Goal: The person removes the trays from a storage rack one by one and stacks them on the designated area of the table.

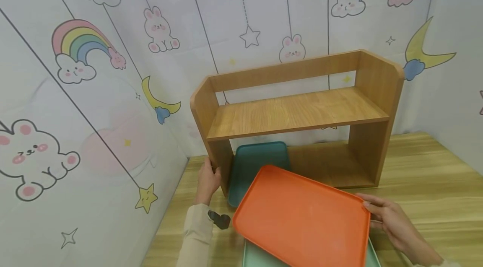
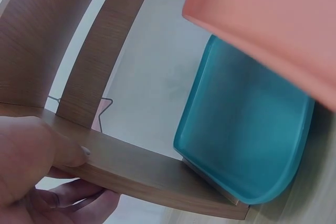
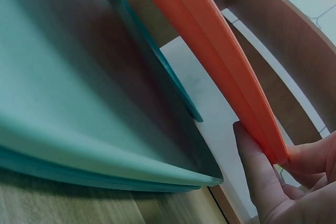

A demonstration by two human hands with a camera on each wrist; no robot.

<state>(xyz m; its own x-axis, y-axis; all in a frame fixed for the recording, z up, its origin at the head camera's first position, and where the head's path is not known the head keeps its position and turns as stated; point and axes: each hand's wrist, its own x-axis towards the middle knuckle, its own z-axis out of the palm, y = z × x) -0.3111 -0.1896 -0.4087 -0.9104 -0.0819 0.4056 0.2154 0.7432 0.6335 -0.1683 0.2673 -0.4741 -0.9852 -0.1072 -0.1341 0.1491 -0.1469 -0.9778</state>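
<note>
My right hand [image 1: 392,221] pinches the right edge of an orange tray [image 1: 305,216], which is lifted and tilted over a light green tray [image 1: 260,256]. In the right wrist view, thumb and fingers grip the corner of the orange tray [image 3: 226,66]. My left hand [image 1: 208,180] grips the left side panel of a two-tier wooden shelf [image 1: 298,114]; the left wrist view shows the thumb on one face of the panel [image 2: 152,169] and fingers on the other. A teal tray [image 1: 260,156] lies in the left part of the lower tier, its near end jutting out.
In the right wrist view, another teal tray [image 3: 94,174] shows beneath the light green one [image 3: 63,103]. The wood-grain table [image 1: 426,166] carries everything. A printed curtain [image 1: 124,133] hangs behind and to the left.
</note>
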